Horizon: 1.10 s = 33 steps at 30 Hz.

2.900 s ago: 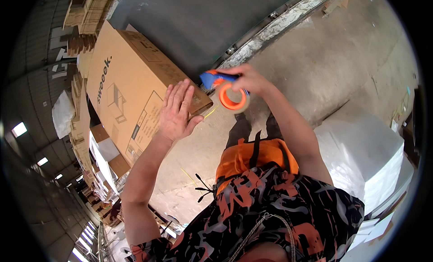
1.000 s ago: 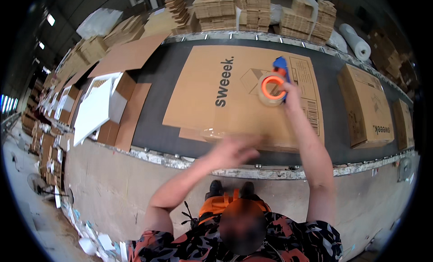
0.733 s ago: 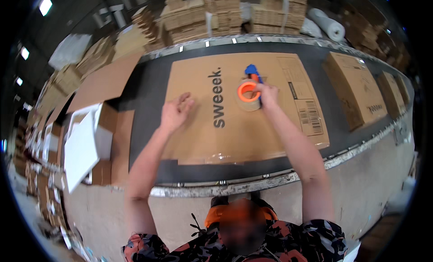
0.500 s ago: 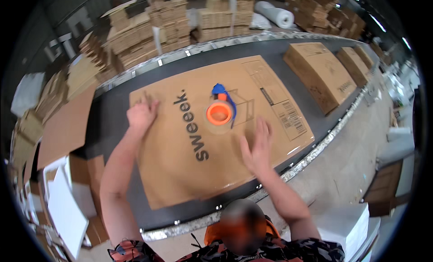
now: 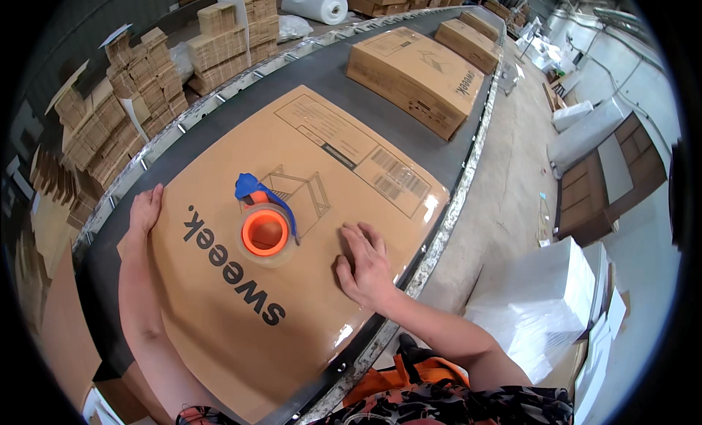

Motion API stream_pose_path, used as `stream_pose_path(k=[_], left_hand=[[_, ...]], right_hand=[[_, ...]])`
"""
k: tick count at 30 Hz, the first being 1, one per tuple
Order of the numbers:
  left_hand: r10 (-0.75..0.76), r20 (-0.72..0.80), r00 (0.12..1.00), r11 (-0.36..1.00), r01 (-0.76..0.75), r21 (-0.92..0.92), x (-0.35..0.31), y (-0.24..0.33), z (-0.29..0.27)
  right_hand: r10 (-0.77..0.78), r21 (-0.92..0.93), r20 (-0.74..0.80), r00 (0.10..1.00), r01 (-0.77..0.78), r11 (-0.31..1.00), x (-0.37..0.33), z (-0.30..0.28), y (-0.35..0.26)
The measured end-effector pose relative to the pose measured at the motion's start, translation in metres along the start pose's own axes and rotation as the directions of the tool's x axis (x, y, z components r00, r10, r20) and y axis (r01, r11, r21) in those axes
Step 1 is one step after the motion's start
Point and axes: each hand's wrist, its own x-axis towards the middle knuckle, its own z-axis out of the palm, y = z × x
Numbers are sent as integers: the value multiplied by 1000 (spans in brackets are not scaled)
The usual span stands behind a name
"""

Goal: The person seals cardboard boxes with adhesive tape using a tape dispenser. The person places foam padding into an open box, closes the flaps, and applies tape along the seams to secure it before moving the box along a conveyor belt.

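Note:
A large flat brown cardboard box [image 5: 212, 183] lies on the dark conveyor belt in front of me, with dark print and a line drawing on its top. My left hand [image 5: 145, 208] is at its far left edge, its bent fingers closed at the edge. On the box's right part rests my right hand [image 5: 364, 270], palm down, fingers slightly bent and apart, holding nothing. Between the hands, a tape dispenser [image 5: 247, 238] with an orange ring, a blue head and a clear tape roll lies on the box, touched by neither hand.
More closed cardboard boxes [image 5: 417, 77] stand farther along the belt [image 5: 311, 68]. Stacks of flat cardboard [image 5: 219, 52] and a white plastic-wrap roll [image 5: 316, 8] stand beyond the far rail. A wrapped white block [image 5: 537, 301] sits on the floor at right.
The view has swung right, so the box and tape dispenser appear farther left. My left hand's fingers, spread on the top before, are now bent at the edge. My right hand's fingers have curled somewhat.

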Motion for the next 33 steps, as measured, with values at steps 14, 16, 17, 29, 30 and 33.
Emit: stream_pose_path(k=[14,16,17,29,30,33], left_hand=[[-385,-228,894,922,383,-57,-261,27,-6],[-432,-253,866,901,425,-83,-316,45,3],[-469,-278,838,883,456,-115,-342,56,7],[-873,-306,380,461,847,-265,-555,230,59],[-872,-309,381,464,844,-268,-558,237,55],[-898,-297,324,428,800,-421,-554,240,61]], right_hand=[[605,120,121,787,-616,778,37,-32,92],[560,144,213,801,-593,793,27,-37,105],[532,138,248,810,-573,808,23,-40,114],[-276,-32,372,886,309,950,-83,-109,176],[-390,8,421,819,427,904,-88,-124,172],[-580,114,549,602,634,765,-100,-169,147]])
